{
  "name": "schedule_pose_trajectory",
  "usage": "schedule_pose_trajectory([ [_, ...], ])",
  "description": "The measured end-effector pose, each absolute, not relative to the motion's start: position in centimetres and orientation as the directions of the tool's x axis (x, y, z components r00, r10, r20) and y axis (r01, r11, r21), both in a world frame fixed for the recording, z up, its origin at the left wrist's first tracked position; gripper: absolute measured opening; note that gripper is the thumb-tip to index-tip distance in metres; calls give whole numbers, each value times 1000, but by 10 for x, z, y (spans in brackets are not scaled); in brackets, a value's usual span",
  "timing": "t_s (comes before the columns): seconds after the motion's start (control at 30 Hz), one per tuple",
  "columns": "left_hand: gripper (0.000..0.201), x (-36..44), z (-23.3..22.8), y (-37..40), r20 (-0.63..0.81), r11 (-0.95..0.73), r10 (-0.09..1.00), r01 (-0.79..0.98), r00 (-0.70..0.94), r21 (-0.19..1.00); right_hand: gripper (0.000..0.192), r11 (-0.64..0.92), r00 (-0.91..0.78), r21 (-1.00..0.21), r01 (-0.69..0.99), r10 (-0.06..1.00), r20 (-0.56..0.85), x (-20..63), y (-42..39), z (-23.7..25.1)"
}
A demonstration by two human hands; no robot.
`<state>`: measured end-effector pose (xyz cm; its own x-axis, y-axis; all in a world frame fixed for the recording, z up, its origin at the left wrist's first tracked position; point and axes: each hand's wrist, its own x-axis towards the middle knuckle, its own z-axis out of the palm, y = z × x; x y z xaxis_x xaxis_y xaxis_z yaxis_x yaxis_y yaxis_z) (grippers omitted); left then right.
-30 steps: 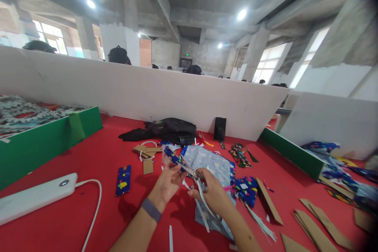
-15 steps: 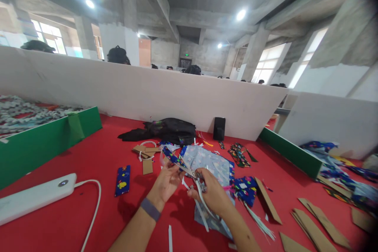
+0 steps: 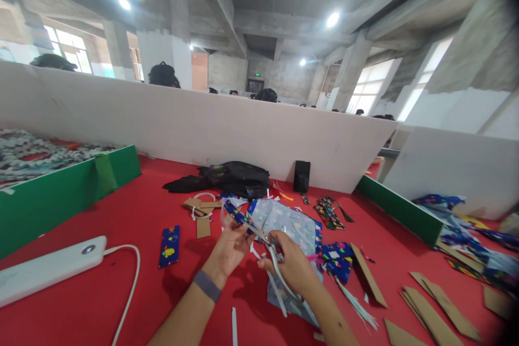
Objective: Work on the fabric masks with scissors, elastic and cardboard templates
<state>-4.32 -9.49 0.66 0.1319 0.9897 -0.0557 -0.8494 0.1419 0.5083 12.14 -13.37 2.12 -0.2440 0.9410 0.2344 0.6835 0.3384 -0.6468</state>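
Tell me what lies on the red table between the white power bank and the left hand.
In the head view, a blue patterned strip lies between the power bank and the left hand.

No readable text showing anywhere. Green sign (image 3: pixel 257 74) glowing above far doorway, lettering too small to make out. Printed fabric strip (image 3: pixel 169 238) on red table (image 3: pixel 121 216) showing only cartoon patterns, no words. Power bank (image 3: pixel 48 269) showing no brand.

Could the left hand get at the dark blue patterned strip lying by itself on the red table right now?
Probably not at once: the left hand is pinching a patterned strip being cut. The lone blue strip lies apart on the table, nothing covering it.
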Motion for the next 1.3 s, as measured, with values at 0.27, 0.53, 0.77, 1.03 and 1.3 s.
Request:
schedule_pose_trajectory([
  [0.27,21,-43,8,-96,-17,136,989,-849,148,510,30,351,-255,-600,719,936,243,122,-132,20],
  [0.53,23,-43,4,-94,-29,139,989,-849,144,511,31,354,-250,-582,733,935,253,122,-131,20],
  [0.77,22,-43,4,-94,-29,136,990,-847,141,514,28,338,-237,-595,729,940,245,121,-132,19],
  [1.03,23,-43,5,-95,-19,132,990,-846,143,517,24,339,-242,-572,747,940,240,122,-131,20],
  [1.3,24,-43,3,-93,-14,127,990,-851,140,510,23,323,-223,-549,771,944,242,121,-133,25],
])
